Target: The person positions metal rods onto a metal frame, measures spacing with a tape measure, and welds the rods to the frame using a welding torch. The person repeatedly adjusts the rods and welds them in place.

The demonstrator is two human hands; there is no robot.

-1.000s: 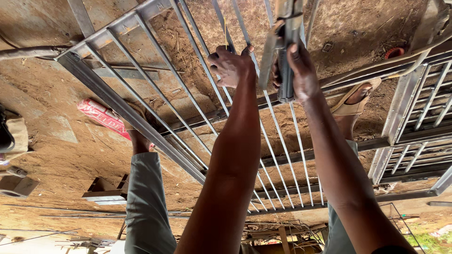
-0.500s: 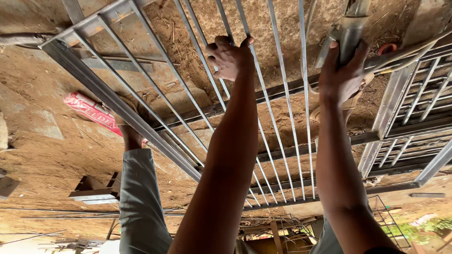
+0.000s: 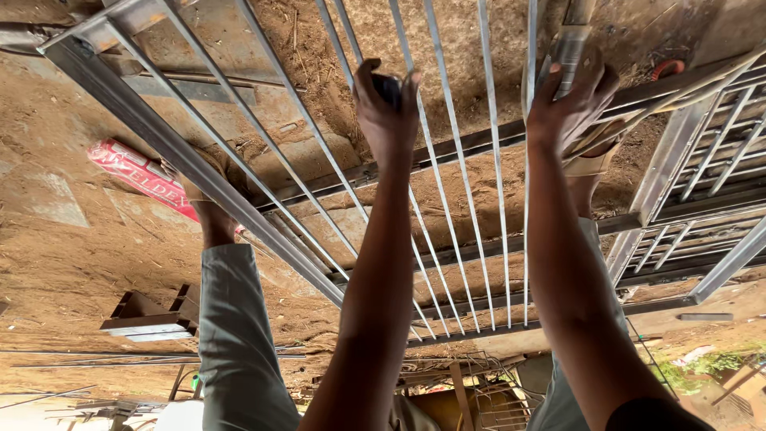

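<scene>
A metal window grille [image 3: 159, 140], a square-tube frame with several thin bars, lies flat on the dirt under me. My left hand [image 3: 385, 112] is over the bars near the middle, fingers closed on a small dark object [image 3: 388, 86]. My right hand [image 3: 568, 100] is further right, gripping a short flat grey metal piece [image 3: 568, 49] held upright against a bar. My trouser legs and feet stand on either side, the left foot [image 3: 209, 209] beside the frame's edge and the right foot [image 3: 589, 164] under my right hand.
A red printed packet [image 3: 142, 177] lies on the ground by my left foot. More welded grilles [image 3: 702, 164] lie to the right. A small metal bracket [image 3: 152, 318] sits lower left, and a red ring-shaped thing [image 3: 669, 69] upper right.
My right hand has carried the metal piece to the right, away from my left hand. My left hand has stayed over the middle bars. The view has shifted closer.
</scene>
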